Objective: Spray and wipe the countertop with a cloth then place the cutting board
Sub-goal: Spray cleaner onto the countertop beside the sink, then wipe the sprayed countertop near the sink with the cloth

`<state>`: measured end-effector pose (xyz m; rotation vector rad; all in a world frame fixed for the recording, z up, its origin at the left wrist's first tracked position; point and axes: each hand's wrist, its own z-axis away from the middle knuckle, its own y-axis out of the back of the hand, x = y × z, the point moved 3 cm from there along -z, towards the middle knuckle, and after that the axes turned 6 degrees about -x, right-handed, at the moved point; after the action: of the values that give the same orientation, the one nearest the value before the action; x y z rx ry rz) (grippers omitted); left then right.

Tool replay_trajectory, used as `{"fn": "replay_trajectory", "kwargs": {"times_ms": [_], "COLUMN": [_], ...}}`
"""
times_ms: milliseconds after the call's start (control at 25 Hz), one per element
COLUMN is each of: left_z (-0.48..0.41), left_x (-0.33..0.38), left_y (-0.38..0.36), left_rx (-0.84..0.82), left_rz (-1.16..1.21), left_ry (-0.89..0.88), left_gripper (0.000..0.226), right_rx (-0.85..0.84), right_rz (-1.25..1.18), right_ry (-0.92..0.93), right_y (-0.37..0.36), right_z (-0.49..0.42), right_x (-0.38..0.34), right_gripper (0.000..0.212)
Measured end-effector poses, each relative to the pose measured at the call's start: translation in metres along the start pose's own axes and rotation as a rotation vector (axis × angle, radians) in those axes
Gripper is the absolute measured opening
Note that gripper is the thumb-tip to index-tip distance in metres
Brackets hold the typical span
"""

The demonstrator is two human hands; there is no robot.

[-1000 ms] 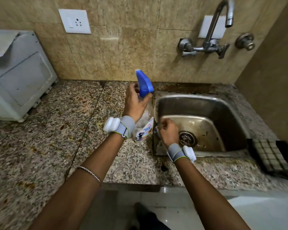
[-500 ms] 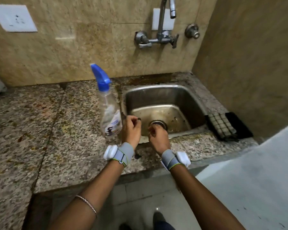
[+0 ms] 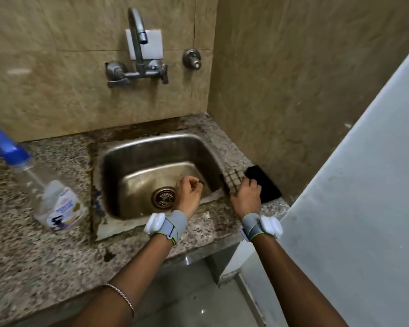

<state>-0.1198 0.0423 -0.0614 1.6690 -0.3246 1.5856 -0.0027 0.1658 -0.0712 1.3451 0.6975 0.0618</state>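
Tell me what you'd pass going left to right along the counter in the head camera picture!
Spray bottle → sink drain → left hand → right hand, touching the cloth → pale panel at the far right.
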Motion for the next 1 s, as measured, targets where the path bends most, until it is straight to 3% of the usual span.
{"fn": "replay_trajectory", "kwargs": {"times_ms": [120,320,520,640,720,800,880,1000], "left_z": [-0.007,-0.007,-0.004,0.007,0.025,0.046,0.067,0.097], "left_x": [0.004,-0.006,-0.021,-0.022,-0.026,-0.03,-0.041,-0.053], "left_y": [-0.024,-0.03,-0.016,-0.002,0.018,0.045,0.077,0.126], "left_rx": [0.012,0.084,0.117,0.141,0.139,0.071,0.101,0.211], "left_rz": [0.013,0.057,0.135,0.381,0.619,0.895,1.091,1.114], "left_ry": [0.031,0.082,0.167,0.288,0.399,0.44,0.419,0.368], "left_gripper": [0.003,0.007,0.022,0.013,0.032,0.05,0.05,0.04], "right_rx": [-0.073,-0.239,-0.169,-0.408,-0.673,-0.851,-0.93,-1.001], "right_rz": [0.043,-0.086,-0.51,-0.912,-1.15,-1.18,-1.159,-1.16], "right_ry": [-0.099,-0.214,-0.024,0.075,0.075,0.075,0.092,0.153], "right_y": [0.0,-0.005,0.007,0.009,0.003,-0.005,-0.017,-0.044], "right_z": [-0.03,-0.061,-0.056,-0.026,0.001,0.027,0.052,0.086], "right_x": [0.027,0.045,0.01,-0.039,-0.074,-0.102,-0.127,-0.164], "right_gripper": [0.053,0.037,0.019,0.032,0.035,0.03,0.025,0.024]}}
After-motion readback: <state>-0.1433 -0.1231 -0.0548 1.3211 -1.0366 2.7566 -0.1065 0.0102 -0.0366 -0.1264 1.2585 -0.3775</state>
